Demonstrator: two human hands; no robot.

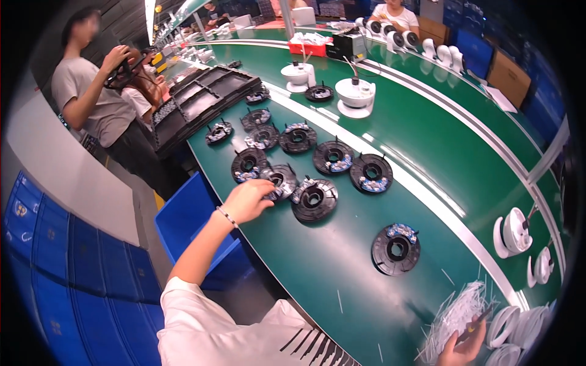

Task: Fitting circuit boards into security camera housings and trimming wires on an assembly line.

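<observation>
My left hand (249,201) reaches out over the green table, its fingers closed on the near-left edge of a black round base (284,175) with a small circuit board. This base looks slightly blurred. Touching or overlapping it is another black base (318,201); several more lie beyond, with blue or silvery boards and short upright posts. One black base (396,250) lies apart, nearer my right side. At the lower right, my right hand (465,352) is wrapped round a small dark hand tool (473,328) with a yellow spot. Beside it spreads a pile of thin clear-white strips (459,310).
White plastic rings (503,326) sit at the lower right. Black trays (207,100) stand at the table's far left end. White rounded units (355,96) stand along the conveyor (421,116). A blue bin (189,210) is left of the table. A person (97,91) stands far left.
</observation>
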